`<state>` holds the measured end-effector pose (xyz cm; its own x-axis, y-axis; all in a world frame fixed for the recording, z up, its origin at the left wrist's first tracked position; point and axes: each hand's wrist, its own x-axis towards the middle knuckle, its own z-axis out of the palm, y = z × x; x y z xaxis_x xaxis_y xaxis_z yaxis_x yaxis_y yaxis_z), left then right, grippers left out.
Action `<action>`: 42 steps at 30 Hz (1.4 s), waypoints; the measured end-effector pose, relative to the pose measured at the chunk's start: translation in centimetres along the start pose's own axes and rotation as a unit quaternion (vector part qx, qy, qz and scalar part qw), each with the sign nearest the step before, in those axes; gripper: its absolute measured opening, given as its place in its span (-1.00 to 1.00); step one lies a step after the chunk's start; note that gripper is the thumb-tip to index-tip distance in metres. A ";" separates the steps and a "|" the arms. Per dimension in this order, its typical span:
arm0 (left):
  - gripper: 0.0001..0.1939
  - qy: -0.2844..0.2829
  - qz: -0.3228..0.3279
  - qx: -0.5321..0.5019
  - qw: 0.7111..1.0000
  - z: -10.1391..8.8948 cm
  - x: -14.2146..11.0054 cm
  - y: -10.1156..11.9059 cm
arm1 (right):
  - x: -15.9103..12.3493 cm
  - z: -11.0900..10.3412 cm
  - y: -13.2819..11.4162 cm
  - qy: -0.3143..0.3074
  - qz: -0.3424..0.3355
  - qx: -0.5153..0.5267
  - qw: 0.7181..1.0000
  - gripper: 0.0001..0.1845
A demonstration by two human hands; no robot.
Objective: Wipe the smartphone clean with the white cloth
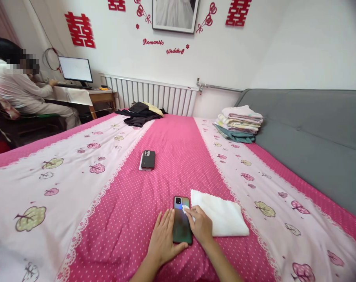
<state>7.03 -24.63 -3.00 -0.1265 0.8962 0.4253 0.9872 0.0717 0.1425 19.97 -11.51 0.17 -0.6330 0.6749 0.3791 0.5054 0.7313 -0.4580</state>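
A smartphone [182, 227] with a shiny green-grey back lies face down on the pink bedspread, its camera block at the far end. My left hand [163, 237] rests along the phone's left edge, fingers stretched out and thumb across its near end. Between the pinched fingers of my right hand [200, 223] is a small white wipe [185, 209], pressed on the phone's back near the camera; most of the wipe is hidden. Partly under my right hand and forearm, a white cloth [225, 215] lies spread to the right of the phone.
Farther off on the bed [172, 137] is a second dark phone [148, 159] on something white. Dark clothes [139, 113] lie at the far edge, folded clothes [239, 123] by the grey headboard [307, 145]. A person [22, 86] sits at a desk with a monitor [75, 69].
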 end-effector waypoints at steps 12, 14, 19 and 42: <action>0.04 0.021 0.010 0.007 1.000 -0.3 0.1 0.1 | -2.4 -1.6 -0.5 -0.051 -0.028 0.029 0.998 -0.73; 0.04 0.020 0.009 0.005 1.000 -0.3 0.1 0.1 | -1.2 -1.1 -0.3 -0.036 -0.015 0.023 0.999 -0.73; 0.06 0.021 -0.001 -0.005 1.000 -0.3 0.1 0.1 | 2.4 0.4 0.5 0.000 0.019 0.007 1.000 -0.73; 0.03 0.028 0.011 0.005 1.000 -0.1 0.0 -0.1 | -3.7 -2.4 -1.2 -0.101 0.005 0.100 0.990 -0.74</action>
<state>6.90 -24.67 -2.95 -0.1089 0.8719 0.4774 0.9908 0.0564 0.1230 23.14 -14.69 1.26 -0.7431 0.6343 0.2133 0.3999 0.6765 -0.6184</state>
